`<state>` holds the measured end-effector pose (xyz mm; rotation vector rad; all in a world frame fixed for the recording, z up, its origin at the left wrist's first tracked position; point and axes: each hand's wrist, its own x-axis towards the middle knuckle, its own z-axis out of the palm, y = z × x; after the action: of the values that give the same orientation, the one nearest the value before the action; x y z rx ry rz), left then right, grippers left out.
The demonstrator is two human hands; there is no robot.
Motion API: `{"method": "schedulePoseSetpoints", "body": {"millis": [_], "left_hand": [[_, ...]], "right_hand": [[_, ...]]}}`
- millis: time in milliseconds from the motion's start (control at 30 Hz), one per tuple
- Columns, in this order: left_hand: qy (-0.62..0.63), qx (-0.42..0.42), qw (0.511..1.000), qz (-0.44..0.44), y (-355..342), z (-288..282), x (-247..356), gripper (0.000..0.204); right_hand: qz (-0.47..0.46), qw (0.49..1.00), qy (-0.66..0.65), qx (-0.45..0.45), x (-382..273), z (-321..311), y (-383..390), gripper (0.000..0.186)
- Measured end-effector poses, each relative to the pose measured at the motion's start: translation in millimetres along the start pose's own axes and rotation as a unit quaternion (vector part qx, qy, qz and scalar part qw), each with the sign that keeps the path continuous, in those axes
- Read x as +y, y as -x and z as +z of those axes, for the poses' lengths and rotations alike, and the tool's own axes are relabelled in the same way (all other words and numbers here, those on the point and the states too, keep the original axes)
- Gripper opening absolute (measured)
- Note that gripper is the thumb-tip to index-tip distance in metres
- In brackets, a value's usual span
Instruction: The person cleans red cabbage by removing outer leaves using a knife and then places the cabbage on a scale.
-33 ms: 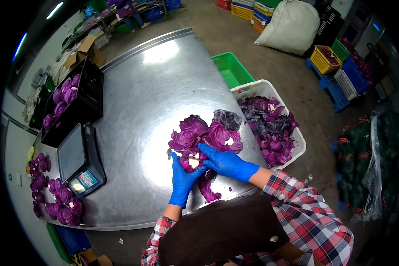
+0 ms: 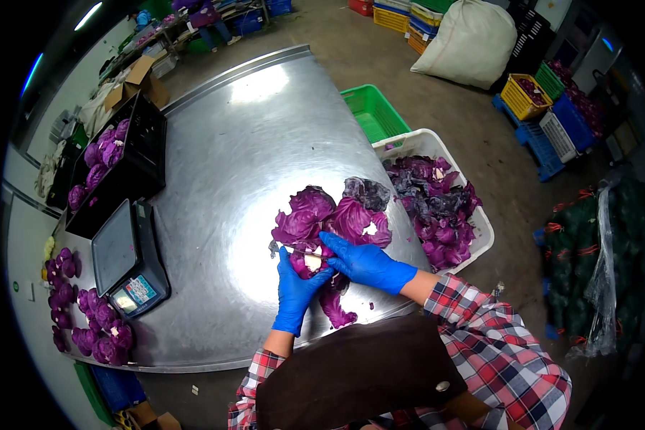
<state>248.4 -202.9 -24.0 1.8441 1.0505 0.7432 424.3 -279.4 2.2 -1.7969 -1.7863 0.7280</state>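
A head of red cabbage [image 2: 302, 271], its pale cut stem end turned up, is between my two blue-gloved hands above the metal table. My left hand [image 2: 294, 292] is closed round its near left side. My right hand [image 2: 371, 264] is closed at its right side, on what looks like a knife [image 2: 309, 253] whose thin blade lies across the stem end; the handle is hidden in my fingers. Loose purple outer leaves [image 2: 360, 221] lie just beyond my hands, with a darkened, wilted leaf [image 2: 366, 193] among them. Another torn leaf [image 2: 335, 308] lies near the table's front edge.
Against the table's right edge stand a white crate [image 2: 486, 240] full of trimmed leaves and a green crate [image 2: 371, 107]. A scale [image 2: 142, 269], a black crate [image 2: 150, 140] of cabbages and several loose cabbages [image 2: 100, 322] occupy the left. Green net sacks [image 2: 584, 265] stand far right.
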Motion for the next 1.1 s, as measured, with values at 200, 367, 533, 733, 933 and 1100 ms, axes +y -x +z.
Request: {"method": "schedulePoseSetpoints", "body": {"millis": [200, 367, 533, 733, 933, 1100], "left_hand": [[-0.037, -0.001, 0.998, -0.05, -6, 18, 11, 0.105], [-0.109, -0.029, 0.993, 0.032, 8, 18, 30, 0.106], [-0.03, 0.032, 0.999, 0.025, 32, 21, -3, 0.11], [-0.091, 0.016, 0.99, 0.108, 56, 6, -18, 0.113], [-0.115, -0.075, 0.99, -0.032, 55, 11, 7, 0.125], [-0.218, -0.082, 0.972, -0.026, 55, 25, 35, 0.13]], "right_hand": [[0.009, 0.997, 0.055, 0.049, 20, -1, -21, 0.048], [0.113, 0.993, 0.018, -0.001, 76, -14, -69, 0.047], [0.114, 0.989, -0.06, 0.066, 74, 15, -52, 0.061], [0.186, 0.975, -0.05, 0.11, 89, 37, -49, 0.063], [0.143, 0.975, -0.143, 0.096, 47, 1, 2, 0.076], [0.115, 0.988, -0.083, 0.052, -4, 9, 54, 0.073]]}}
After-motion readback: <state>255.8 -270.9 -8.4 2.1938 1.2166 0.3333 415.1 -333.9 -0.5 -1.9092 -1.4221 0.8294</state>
